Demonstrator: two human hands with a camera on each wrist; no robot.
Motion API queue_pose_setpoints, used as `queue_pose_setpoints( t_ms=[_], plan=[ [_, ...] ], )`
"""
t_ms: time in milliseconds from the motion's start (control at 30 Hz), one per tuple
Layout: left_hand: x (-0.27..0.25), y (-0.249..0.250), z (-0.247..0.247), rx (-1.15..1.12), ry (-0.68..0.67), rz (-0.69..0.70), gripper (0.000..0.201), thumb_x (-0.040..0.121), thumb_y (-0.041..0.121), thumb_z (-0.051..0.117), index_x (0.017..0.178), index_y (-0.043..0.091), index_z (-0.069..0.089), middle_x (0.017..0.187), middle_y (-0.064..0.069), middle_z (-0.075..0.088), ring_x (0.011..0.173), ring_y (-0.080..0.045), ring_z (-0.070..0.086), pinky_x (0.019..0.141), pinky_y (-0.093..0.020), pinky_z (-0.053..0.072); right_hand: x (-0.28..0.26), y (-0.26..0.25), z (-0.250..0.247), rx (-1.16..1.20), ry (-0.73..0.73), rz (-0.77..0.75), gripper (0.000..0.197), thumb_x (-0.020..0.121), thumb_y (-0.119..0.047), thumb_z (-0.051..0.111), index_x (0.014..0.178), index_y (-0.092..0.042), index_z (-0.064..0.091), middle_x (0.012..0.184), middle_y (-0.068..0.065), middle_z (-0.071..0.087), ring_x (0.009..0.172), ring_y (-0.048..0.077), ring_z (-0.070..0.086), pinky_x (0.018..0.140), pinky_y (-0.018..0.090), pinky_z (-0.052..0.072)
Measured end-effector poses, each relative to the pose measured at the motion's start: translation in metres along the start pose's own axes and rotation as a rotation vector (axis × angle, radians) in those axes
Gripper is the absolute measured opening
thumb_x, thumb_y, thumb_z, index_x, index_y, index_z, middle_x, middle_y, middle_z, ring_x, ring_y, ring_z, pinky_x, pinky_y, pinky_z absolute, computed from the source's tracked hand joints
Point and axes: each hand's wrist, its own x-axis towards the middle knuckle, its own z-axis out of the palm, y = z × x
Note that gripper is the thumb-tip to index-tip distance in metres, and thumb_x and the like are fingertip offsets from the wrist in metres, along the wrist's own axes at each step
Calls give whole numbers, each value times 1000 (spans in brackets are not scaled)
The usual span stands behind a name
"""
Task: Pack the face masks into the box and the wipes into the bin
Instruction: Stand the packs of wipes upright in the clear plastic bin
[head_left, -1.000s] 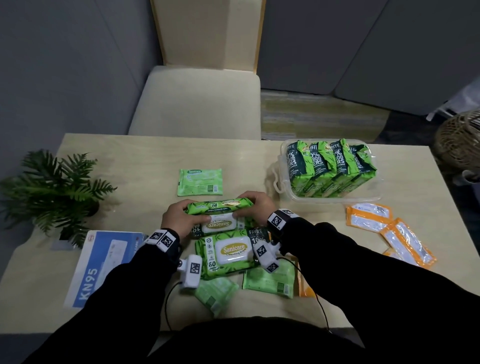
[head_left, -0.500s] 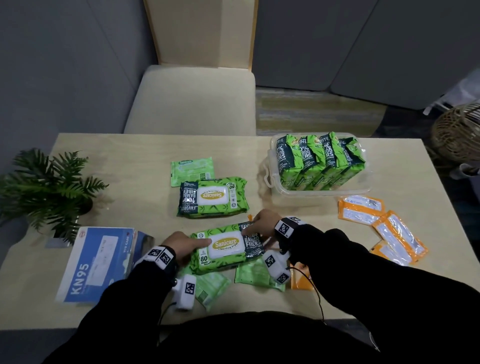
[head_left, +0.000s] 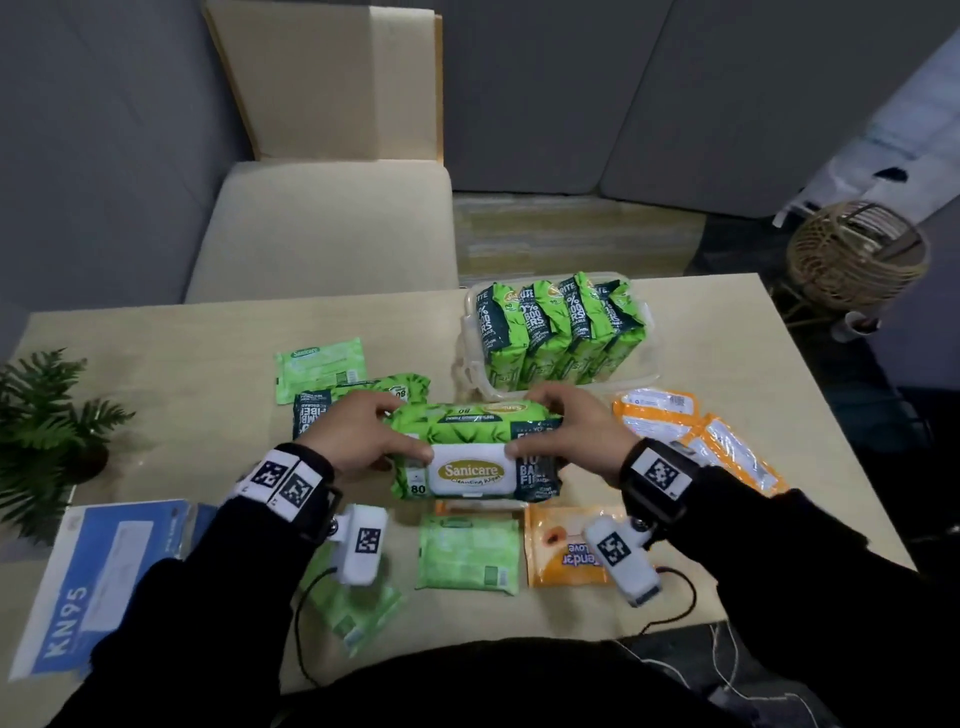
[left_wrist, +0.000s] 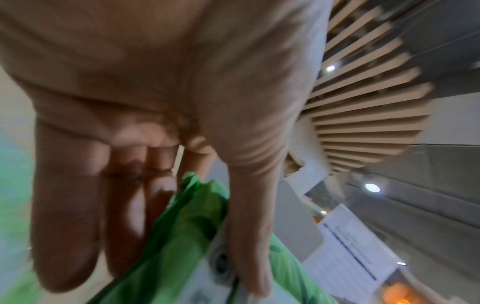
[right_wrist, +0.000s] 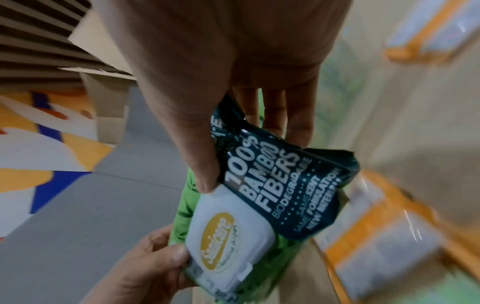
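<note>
Both hands hold one big green Sanicare wipes pack (head_left: 470, 452) (right_wrist: 259, 205) above the middle of the table. My left hand (head_left: 371, 436) grips its left end, thumb on the front and fingers behind. My right hand (head_left: 569, 436) grips the dark right end the same way. In the left wrist view the thumb and fingers pinch the green wrapper (left_wrist: 187, 236). The clear bin (head_left: 470, 364), just beyond, has several wipes packs standing in it. Orange face mask packets (head_left: 727, 457) lie to the right. A blue KN95 box (head_left: 98, 577) lies front left.
A second big wipes pack (head_left: 332, 402) and a small green pack (head_left: 319, 366) lie behind my left hand. Two small green packs (head_left: 467, 553) and an orange pack (head_left: 563, 553) lie near the front edge. A potted plant (head_left: 47, 431) stands far left, a chair (head_left: 322, 228) beyond the table.
The first big pack was set down on the table towards the back. Both hands then took hold of the nearer big pack and have lifted it up and forward.
</note>
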Motion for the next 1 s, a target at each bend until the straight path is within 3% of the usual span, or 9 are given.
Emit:
queue_pose_setpoints(
  t_ms=[67, 133, 200, 333, 433, 600, 733, 900, 1000],
  plan=[
    [-4, 39, 0, 21, 62, 136, 82, 39, 65, 97, 110, 29, 77, 101, 10, 77, 98, -21, 73, 86, -43, 61, -8, -12, -44, -44, 64, -93, 61, 62, -40, 98, 110, -27, 63, 108, 0, 66, 96, 20, 66, 77, 38, 58],
    [-9, 79, 6, 47, 159, 248, 59, 51, 55, 98, 101, 32, 75, 89, 11, 77, 85, -12, 72, 77, -33, 59, -9, -23, -84, -132, 160, -173, 70, 54, -54, 94, 114, -32, 64, 112, -2, 68, 104, 18, 64, 86, 38, 54],
    [-8, 112, 18, 112, 283, 350, 55, 60, 49, 96, 107, 33, 72, 94, 15, 73, 85, -4, 67, 76, -26, 54, -3, -30, -116, -218, 246, -254, 71, 54, -53, 93, 117, -36, 64, 115, -5, 69, 109, 16, 64, 91, 40, 55],
    [12, 136, 58, 187, 430, 427, 72, 65, 51, 93, 129, 26, 69, 119, 5, 72, 105, -15, 66, 96, -33, 54, 11, -29, -155, -376, 299, -340, 68, 65, -26, 96, 125, -33, 64, 112, -13, 67, 111, 15, 64, 91, 38, 57],
    [20, 135, 84, 232, 452, 427, 76, 69, 49, 91, 136, 26, 63, 129, 1, 68, 115, -21, 63, 105, -39, 51, 22, -3, -159, -457, 260, -329, 65, 67, -20, 95, 124, -27, 65, 114, -11, 66, 103, 12, 61, 90, 36, 55],
    [20, 135, 107, 357, 459, 409, 74, 72, 50, 89, 136, 27, 62, 131, 0, 67, 116, -22, 62, 104, -37, 50, 32, 32, -160, -493, 191, -355, 65, 69, -22, 95, 126, -28, 63, 119, -13, 67, 98, 10, 62, 85, 32, 52],
    [23, 144, 109, 437, 445, 323, 79, 74, 53, 86, 141, 19, 61, 130, -6, 69, 117, -27, 62, 101, -36, 50, 39, 29, -173, -542, 158, -354, 64, 72, -28, 93, 128, -30, 64, 107, -12, 62, 81, -2, 54, 79, 27, 45],
    [41, 150, 115, 476, 359, 158, 69, 78, 47, 86, 133, 11, 63, 115, -14, 70, 106, -31, 64, 84, -33, 49, 51, 20, -173, -710, 72, -298, 64, 76, -38, 90, 133, -29, 62, 118, 1, 70, 105, 22, 64, 88, 35, 52],
    [48, 141, 119, 497, 339, 104, 71, 80, 46, 85, 138, 14, 60, 122, -15, 70, 108, -33, 66, 88, -35, 54, 56, 19, -161, -828, 57, -307, 63, 77, -42, 88, 132, -27, 63, 125, 2, 67, 111, 26, 64, 91, 39, 53]
  ],
)
